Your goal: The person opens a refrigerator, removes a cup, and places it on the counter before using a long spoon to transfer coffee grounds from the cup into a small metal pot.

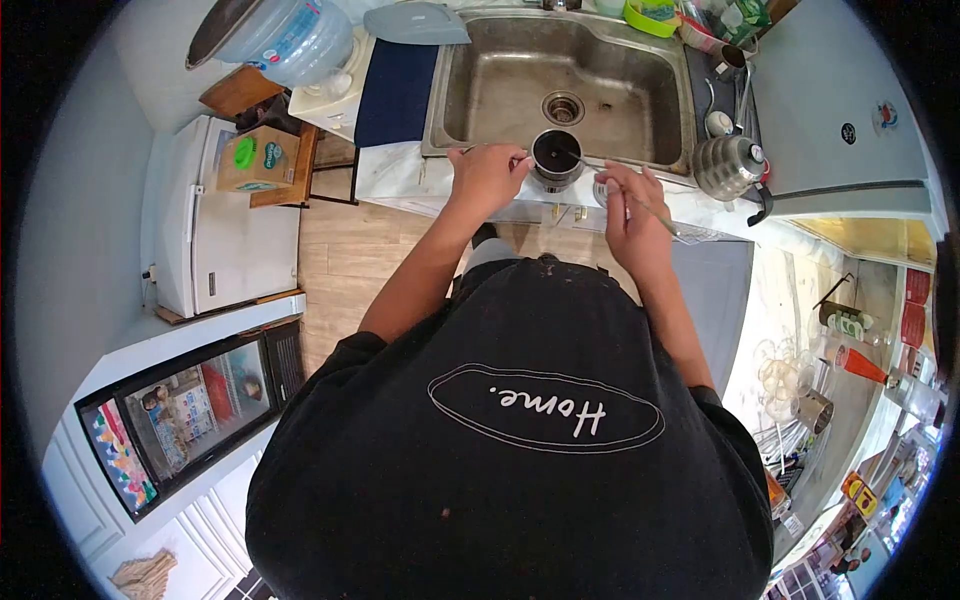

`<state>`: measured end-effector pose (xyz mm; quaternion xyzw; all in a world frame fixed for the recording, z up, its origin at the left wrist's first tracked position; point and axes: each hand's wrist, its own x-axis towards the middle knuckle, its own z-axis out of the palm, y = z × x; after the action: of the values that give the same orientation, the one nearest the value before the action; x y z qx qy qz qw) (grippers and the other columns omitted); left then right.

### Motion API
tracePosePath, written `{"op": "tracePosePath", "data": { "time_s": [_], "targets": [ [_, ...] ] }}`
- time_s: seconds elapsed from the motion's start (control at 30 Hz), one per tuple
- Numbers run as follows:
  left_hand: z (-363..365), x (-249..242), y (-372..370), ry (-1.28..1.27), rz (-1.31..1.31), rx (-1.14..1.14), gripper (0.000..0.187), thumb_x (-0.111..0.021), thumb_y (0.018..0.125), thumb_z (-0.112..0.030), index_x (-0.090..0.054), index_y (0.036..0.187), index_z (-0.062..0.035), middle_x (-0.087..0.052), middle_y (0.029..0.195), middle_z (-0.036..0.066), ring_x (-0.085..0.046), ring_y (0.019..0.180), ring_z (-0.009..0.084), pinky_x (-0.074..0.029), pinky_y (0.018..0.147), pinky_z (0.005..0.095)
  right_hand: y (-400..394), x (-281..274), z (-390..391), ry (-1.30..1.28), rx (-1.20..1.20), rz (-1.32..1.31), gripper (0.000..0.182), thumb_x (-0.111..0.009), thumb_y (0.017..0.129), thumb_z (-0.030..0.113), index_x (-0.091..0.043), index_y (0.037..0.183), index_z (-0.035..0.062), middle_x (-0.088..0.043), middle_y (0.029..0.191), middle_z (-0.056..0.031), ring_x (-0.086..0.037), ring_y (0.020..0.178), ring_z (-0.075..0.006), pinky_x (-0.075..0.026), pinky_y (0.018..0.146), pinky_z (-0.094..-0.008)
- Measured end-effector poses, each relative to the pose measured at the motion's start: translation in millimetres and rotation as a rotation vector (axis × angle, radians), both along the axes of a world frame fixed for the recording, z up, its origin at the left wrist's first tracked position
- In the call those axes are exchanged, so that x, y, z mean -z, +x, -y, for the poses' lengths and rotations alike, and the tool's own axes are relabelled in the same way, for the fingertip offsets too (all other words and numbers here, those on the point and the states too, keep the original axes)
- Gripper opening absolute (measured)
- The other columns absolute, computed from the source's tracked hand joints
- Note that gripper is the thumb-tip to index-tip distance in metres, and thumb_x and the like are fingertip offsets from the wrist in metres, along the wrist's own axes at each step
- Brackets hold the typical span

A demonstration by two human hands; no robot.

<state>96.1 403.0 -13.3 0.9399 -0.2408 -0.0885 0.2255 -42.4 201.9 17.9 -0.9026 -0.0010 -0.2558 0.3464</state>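
At the counter (400,175) edge before the sink (480,95), our left hand (487,175) has its grip clamped on the side of a dark cup (556,157). Just right of it, our right hand (628,205) has its grip pinched on a thin utensil (585,160) reaching into the cup; a kettle (730,165) stands farther right.

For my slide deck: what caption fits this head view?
Left hand steadies a dark cup at the sink; right hand stirs.
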Motion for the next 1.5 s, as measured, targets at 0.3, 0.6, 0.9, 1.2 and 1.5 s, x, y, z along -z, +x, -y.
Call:
{"op": "tracePosePath", "data": {
  "time_s": [0.3, 0.6, 0.9, 1.2, 1.5],
  "targets": [
    [-7, 11, 9, -0.018, -0.021, 0.079, 0.023, -0.067, 0.096, -0.036, -0.078, 0.097, -0.0154, -0.076, 0.086, 0.009, -0.072, 0.088, 0.0347, -0.042, 0.087, 0.0586, -2, -2, -7, -0.002, 0.061, -0.003, 0.009, -0.059, 0.1, 0.007, -0.064, 0.106, 0.0038, -0.073, 0.11, -0.0129, -0.069, 0.105, -0.0349, -0.042, 0.111, -0.0528],
    [-10, 13, 21, -0.121, -0.209, 0.162, 0.026, -0.066, 0.097, -0.033, -0.075, 0.099, -0.008, -0.074, 0.086, 0.015, -0.071, 0.084, 0.038, -0.054, 0.074, 0.0485, -7, -11, -24, 0.019, 0.187, -0.076, 0.009, -0.059, 0.099, 0.006, -0.066, 0.106, 0.0066, -0.072, 0.115, -0.0159, -0.067, 0.115, -0.0351, -0.036, 0.115, -0.0578],
    [-6, 19, 47, -0.137, -0.666, 0.217, 0.029, -0.059, 0.101, -0.029, -0.071, 0.099, -0.0027, -0.074, 0.081, 0.007, -0.068, 0.064, 0.018, -0.052, 0.066, 0.0352, -14, -17, -52, 0.04, 0.346, -0.117, 0.012, -0.059, 0.097, 0.002, -0.066, 0.105, 0.0055, -0.072, 0.118, -0.0159, -0.066, 0.12, -0.0345, -0.033, 0.118, -0.0605],
    [-5, 17, 59, -0.22, -1.116, 0.167, 0.031, -0.056, 0.104, -0.035, -0.065, 0.101, -0.0058, -0.074, 0.09, 0.007, -0.068, 0.068, 0.0158, -0.047, 0.059, 0.0301, -9, -5, -77, 0.038, 0.5, -0.056, 0.012, -0.06, 0.098, 0.003, -0.065, 0.109, 0.0065, -0.073, 0.116, -0.0144, -0.068, 0.117, -0.0336, -0.036, 0.116, -0.0576],
    [-4, 30, 66, -0.157, -1.165, 0.206, 0.034, -0.052, 0.106, -0.04, -0.064, 0.1, -0.0091, -0.073, 0.091, 0.005, -0.07, 0.078, 0.016, -0.049, 0.065, 0.0328, 0, -12, -99, 0.04, 0.537, -0.092, 0.015, -0.054, 0.101, 0.002, -0.068, 0.107, 0.0049, -0.075, 0.11, -0.0118, -0.069, 0.119, -0.0305, -0.037, 0.118, -0.0536]
  ]
}}
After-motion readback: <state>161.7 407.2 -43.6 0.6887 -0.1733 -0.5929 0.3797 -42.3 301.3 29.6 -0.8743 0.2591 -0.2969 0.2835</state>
